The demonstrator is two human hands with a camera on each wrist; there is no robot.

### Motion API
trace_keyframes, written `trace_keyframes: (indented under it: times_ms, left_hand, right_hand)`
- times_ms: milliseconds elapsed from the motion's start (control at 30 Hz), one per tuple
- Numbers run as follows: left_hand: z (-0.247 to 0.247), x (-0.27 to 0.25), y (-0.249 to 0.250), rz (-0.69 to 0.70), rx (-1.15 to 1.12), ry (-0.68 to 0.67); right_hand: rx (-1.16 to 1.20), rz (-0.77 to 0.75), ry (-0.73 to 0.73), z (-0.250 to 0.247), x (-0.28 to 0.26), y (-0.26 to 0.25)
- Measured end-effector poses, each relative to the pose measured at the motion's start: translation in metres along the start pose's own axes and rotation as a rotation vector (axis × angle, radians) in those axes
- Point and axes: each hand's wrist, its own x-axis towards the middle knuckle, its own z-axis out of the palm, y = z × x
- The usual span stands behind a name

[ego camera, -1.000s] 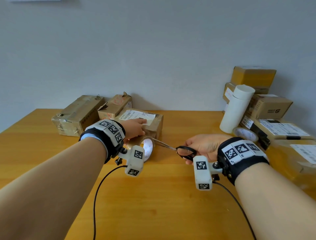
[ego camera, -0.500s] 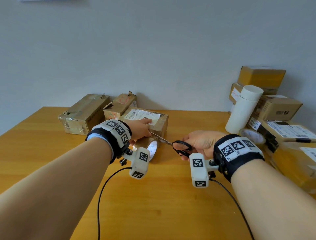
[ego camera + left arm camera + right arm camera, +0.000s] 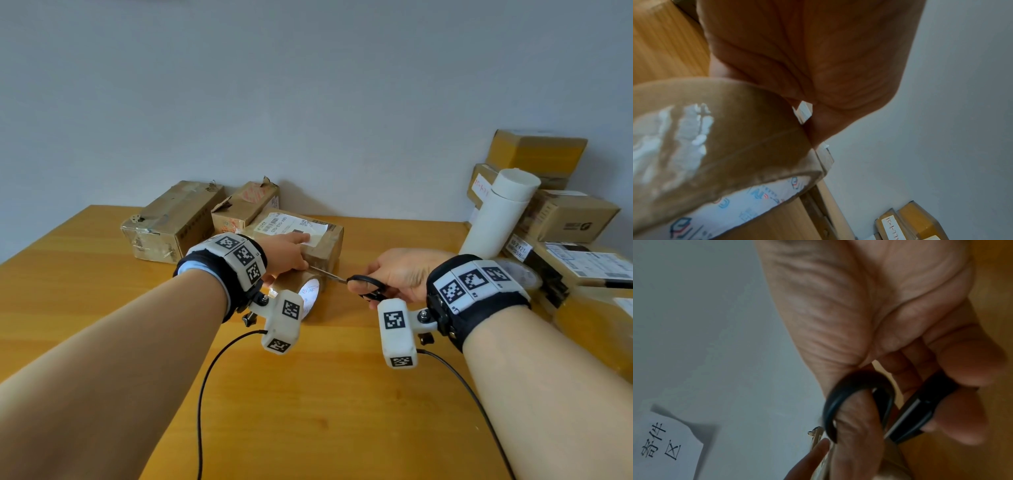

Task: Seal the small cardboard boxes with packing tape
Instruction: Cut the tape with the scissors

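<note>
I'm curling my right hand [image 3: 399, 274] round black-handled scissors [image 3: 366, 287] to cut brown packing tape roll [image 3: 301, 291]; left hand [image 3: 286, 253], fingers flat, is pinning labelled cardboard box [image 3: 308, 236].

- Head view: soft, even daylight, fairly bright; the wall [image 3: 308, 85] grades from darker grey at the top to paler lower down.
- Faint, soft-edged shadows lie on the table [image 3: 325, 394] under the wrists and behind the boxes.
- Wide-angle bending shows at the edges: the forearms swell towards the lower corners.
- Left wrist view: dim and blurred; the left hand [image 3: 807, 56] is a dark shaded mass, with white glare patches on the tape roll [image 3: 694, 138].
- Right wrist view: soft focus; the scissors [image 3: 869, 405] are motion-smeared, the right hand [image 3: 869, 313] evenly lit.
</note>
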Motion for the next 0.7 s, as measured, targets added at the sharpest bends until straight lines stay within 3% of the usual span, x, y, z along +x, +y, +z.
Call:
trace_keyframes:
  times_ms: [700]
  left_hand:
    - [-0.0018,-0.0036,-0.0004,-0.029,-0.177,-0.036]
  right_hand:
    - [-0.078,0.006,0.108,0.0088,0.0023,0.0026]
